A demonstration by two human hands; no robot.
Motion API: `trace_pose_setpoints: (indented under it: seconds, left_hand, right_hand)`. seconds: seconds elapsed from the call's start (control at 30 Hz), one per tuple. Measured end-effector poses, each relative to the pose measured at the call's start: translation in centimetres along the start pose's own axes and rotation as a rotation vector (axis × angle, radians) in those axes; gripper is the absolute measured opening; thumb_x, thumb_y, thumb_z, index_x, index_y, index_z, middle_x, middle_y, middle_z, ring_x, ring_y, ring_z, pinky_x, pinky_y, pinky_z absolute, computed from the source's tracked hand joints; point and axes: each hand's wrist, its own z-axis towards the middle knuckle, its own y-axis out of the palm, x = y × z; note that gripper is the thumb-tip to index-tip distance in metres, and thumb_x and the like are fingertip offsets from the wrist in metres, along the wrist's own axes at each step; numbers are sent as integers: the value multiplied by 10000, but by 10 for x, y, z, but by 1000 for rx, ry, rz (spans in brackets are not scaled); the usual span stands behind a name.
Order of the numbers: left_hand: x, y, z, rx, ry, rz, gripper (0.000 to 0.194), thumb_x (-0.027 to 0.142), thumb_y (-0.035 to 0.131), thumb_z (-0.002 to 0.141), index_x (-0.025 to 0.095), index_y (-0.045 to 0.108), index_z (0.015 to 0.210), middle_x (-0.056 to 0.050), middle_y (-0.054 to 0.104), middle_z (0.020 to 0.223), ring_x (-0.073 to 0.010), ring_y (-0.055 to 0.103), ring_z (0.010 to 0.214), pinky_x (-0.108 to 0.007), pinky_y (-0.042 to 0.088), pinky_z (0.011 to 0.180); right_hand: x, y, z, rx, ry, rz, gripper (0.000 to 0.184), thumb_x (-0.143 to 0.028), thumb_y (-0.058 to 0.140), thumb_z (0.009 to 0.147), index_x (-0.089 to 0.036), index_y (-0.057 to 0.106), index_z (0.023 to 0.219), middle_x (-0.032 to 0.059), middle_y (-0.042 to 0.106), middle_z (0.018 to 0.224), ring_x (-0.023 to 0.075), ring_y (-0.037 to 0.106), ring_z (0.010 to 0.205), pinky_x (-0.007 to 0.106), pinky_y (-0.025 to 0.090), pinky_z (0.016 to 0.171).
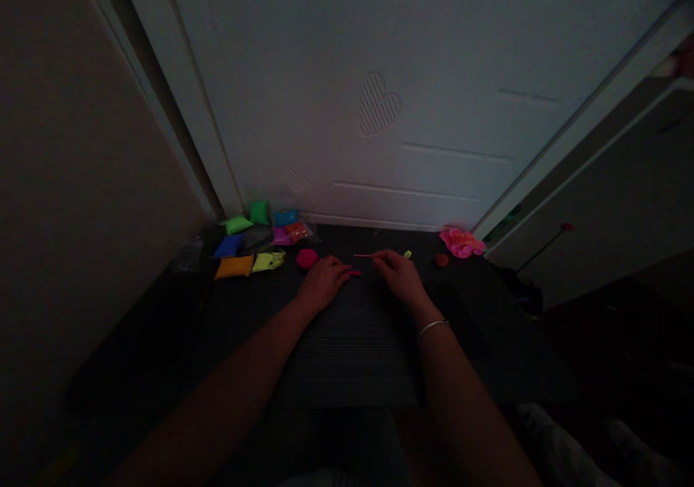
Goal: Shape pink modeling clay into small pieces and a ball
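My left hand (324, 282) rests low over the dark table, its fingers closed at one end of a small pink clay-like strip (353, 273). Between the thumb and fingers of my right hand (400, 276) is a thin pinkish stick (363, 256), pointing left above the strip. A bright pink ball (307, 259), apparently modelling clay, sits just beyond my left hand. Behind my right hand lies a small yellow-green bit (408, 254). Farther right is a reddish-brown lump (441, 260). The picture is dim, so fingertip detail is hard to make out.
Several coloured soft packets, among them an orange packet (234, 266) and a green packet (259, 212), lie at the table's back left. Pink petal-like pieces (462, 242) are at the back right. A white panel (336, 111) with heart reliefs stands behind the dark table (352, 371).
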Motion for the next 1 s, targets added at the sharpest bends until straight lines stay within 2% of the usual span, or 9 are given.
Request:
trace_pose_setpoints:
  seconds: [0.1, 0.23, 0.33, 0.43, 0.53, 0.67, 0.8, 1.0]
  left_hand:
    - [0, 1, 0, 11, -6, -15, 262, 267, 504, 793, 208, 643, 1007, -68, 563, 917, -202, 519, 891, -343, 402, 841]
    - [-1, 1, 0, 9, -7, -4, 265, 262, 492, 799, 195, 644, 1007, -75, 567, 927, -203, 520, 894, -344, 402, 841]
    - [-1, 1, 0, 9, -2, -4, 275, 265, 482, 806, 186, 638, 1018, -80, 569, 937, -205, 521, 898, -342, 405, 835]
    - [0, 1, -1, 11, -20, -12, 269, 265, 494, 799, 197, 641, 1014, -77, 571, 933, -204, 523, 891, -341, 407, 833]
    - [0, 1, 0, 9, -29, -19, 267, 270, 495, 799, 201, 642, 1011, -74, 572, 931, -204, 525, 894, -339, 406, 835]
    - [-1, 2, 0, 18, -27, -34, 269, 281, 492, 802, 205, 644, 1011, -72, 571, 934, -202, 527, 890, -336, 406, 832]
    - [-2, 3, 0, 23, -29, -31, 270, 285, 488, 806, 205, 644, 1011, -70, 571, 937, -198, 529, 883, -327, 407, 824]
    - [-1, 3, 0, 14, -22, 32, 292, 291, 459, 822, 185, 633, 1031, -75, 573, 946, -203, 531, 901, -316, 409, 826]
  right_hand:
    - [1, 1, 0, -32, 20, -13, 239, -345, 457, 783, -184, 626, 833, 10, 642, 702, 126, 564, 608, 233, 405, 550]
    - [-2, 1, -1, -58, 86, -48, 273, -405, 488, 761, -166, 610, 711, -3, 604, 581, 118, 533, 512, 222, 375, 493]
    - [-5, -2, -2, -39, 44, -128, 244, -386, 513, 751, -173, 620, 699, -3, 608, 591, 132, 548, 549, 231, 375, 514]
    - [-4, -3, -2, -38, -20, -142, 203, -330, 515, 758, -184, 647, 805, 21, 658, 726, 155, 588, 656, 251, 407, 582]
    - [-2, -3, -2, -67, -37, -125, 201, -271, 499, 765, -182, 650, 863, 31, 665, 763, 146, 589, 640, 254, 422, 586]
    - [-2, -3, -2, -98, -17, -135, 159, -268, 525, 746, -175, 647, 788, 8, 642, 687, 124, 567, 572, 239, 417, 560]
    - [-5, -4, -3, -71, -41, -178, 145, -262, 548, 737, -180, 642, 813, 11, 652, 712, 131, 572, 598, 248, 421, 592]
    - [-10, -6, -3, -107, -60, -226, 143, -261, 534, 756, -173, 646, 743, 25, 653, 711, 154, 592, 660, 263, 418, 626]
